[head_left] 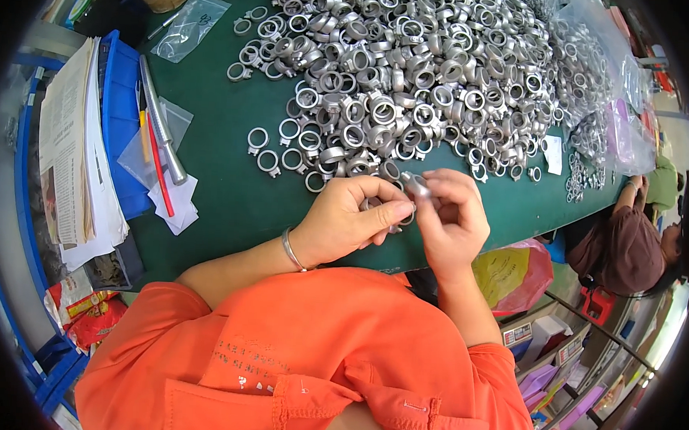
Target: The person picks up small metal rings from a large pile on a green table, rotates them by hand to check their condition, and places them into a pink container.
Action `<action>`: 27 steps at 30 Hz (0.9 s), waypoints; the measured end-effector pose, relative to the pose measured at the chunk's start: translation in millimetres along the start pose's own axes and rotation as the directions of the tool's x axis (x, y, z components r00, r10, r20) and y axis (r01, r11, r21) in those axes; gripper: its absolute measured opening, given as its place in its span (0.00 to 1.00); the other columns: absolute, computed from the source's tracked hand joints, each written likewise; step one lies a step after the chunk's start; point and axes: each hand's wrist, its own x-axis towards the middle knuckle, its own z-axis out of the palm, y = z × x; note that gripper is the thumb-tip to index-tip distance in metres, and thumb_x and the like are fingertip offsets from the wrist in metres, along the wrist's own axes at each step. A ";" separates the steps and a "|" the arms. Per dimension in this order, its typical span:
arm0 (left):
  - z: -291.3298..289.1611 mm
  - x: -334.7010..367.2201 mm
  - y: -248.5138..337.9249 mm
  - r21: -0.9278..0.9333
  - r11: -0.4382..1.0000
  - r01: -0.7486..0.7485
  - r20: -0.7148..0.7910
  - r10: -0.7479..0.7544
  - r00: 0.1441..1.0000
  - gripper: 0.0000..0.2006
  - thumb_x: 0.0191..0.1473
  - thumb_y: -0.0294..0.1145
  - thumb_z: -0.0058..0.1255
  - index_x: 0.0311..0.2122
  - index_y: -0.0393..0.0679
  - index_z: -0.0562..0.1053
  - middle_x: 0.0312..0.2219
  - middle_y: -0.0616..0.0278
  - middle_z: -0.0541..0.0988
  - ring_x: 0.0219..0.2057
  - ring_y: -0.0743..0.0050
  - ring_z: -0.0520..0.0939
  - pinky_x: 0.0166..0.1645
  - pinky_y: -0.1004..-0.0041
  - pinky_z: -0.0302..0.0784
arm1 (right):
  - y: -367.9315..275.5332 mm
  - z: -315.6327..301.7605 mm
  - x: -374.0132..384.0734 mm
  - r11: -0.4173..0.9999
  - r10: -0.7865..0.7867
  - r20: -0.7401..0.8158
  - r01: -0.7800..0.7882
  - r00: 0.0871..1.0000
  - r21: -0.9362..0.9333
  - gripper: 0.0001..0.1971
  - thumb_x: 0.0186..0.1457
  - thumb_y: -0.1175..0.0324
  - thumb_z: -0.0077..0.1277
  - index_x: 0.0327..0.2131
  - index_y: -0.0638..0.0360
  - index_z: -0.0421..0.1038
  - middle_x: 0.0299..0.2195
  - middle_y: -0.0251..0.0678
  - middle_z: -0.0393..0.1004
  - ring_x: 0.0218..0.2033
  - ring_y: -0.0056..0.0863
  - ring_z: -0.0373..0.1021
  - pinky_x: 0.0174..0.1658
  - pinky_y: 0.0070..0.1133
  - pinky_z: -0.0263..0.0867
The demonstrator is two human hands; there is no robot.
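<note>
Both hands are close together at the near edge of a heap of grey metal rings (412, 72), each ring with a small lug. My left hand (340, 219) is closed, thumb and index finger pinching a metal ring (407, 216) partly hidden by the fingers. Between the fingers of my right hand (455, 224) is another metal ring (417, 186), slightly blurred and held just above the left fingertips. A metal bangle (292, 251) circles my left wrist.
The rings lie on a green tabletop (214, 202). To the left are a tapered metal rod (162, 122), a red pen (162, 176), a blue bin (125, 128) and stacked papers (71, 141). Smaller rings (584, 175) lie at the right, near another person (620, 246).
</note>
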 end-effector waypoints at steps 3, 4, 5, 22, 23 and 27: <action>-2.3 -0.5 -2.8 -0.062 0.997 -0.047 -0.015 0.046 0.999 0.04 0.52 0.27 0.48 0.31 0.38 0.71 0.19 0.67 0.71 0.16 0.87 0.70 0.17 0.87 0.60 | -4.4 -9.2 -1.0 0.905 -0.293 0.188 0.336 0.937 -0.262 0.11 0.37 0.86 0.52 0.28 0.64 0.70 0.34 0.45 0.71 0.33 0.33 0.71 0.34 0.21 0.69; -1.8 -1.1 -3.3 -0.010 0.994 -0.107 -0.017 0.107 0.994 0.03 0.52 0.26 0.48 0.31 0.38 0.71 0.20 0.67 0.71 0.17 0.87 0.70 0.17 0.87 0.60 | -6.6 -8.4 -2.2 0.894 -0.315 0.200 0.361 0.928 -0.264 0.11 0.37 0.86 0.53 0.28 0.63 0.70 0.34 0.45 0.71 0.34 0.34 0.71 0.35 0.21 0.69; -0.7 -2.0 -4.0 0.042 0.985 -0.167 -0.016 0.167 0.986 0.03 0.51 0.25 0.48 0.31 0.37 0.71 0.20 0.67 0.71 0.17 0.87 0.70 0.17 0.87 0.60 | -2.2 -10.3 -2.2 0.890 -0.327 0.236 0.383 0.915 -0.248 0.11 0.41 0.86 0.50 0.32 0.65 0.68 0.35 0.44 0.70 0.34 0.31 0.71 0.37 0.21 0.68; 0.5 2.8 -8.1 0.462 0.690 -0.558 0.087 0.591 0.802 0.07 0.45 0.19 0.52 0.33 0.39 0.72 0.24 0.66 0.72 0.20 0.84 0.69 0.23 0.85 0.62 | -5.3 -14.0 -8.1 0.874 0.137 0.239 -0.231 0.961 0.428 0.12 0.49 0.80 0.49 0.39 0.68 0.65 0.35 0.41 0.68 0.34 0.23 0.67 0.38 0.19 0.66; 2.2 1.9 -7.1 0.356 0.816 -0.455 -0.008 0.489 0.872 0.06 0.47 0.20 0.51 0.34 0.38 0.72 0.25 0.65 0.73 0.20 0.83 0.71 0.22 0.85 0.64 | -3.8 -14.1 -7.7 0.895 0.072 0.213 -0.157 0.974 0.417 0.13 0.46 0.82 0.51 0.38 0.67 0.65 0.37 0.42 0.68 0.36 0.24 0.67 0.39 0.20 0.65; -3.1 1.8 -4.6 -0.174 0.983 -0.055 -0.029 0.051 0.998 0.07 0.53 0.28 0.45 0.36 0.37 0.69 0.25 0.61 0.74 0.20 0.79 0.75 0.19 0.85 0.69 | -8.0 -7.5 -10.5 0.934 -0.044 0.072 0.016 0.996 0.356 0.15 0.40 0.85 0.54 0.35 0.64 0.66 0.39 0.45 0.67 0.39 0.31 0.67 0.41 0.22 0.65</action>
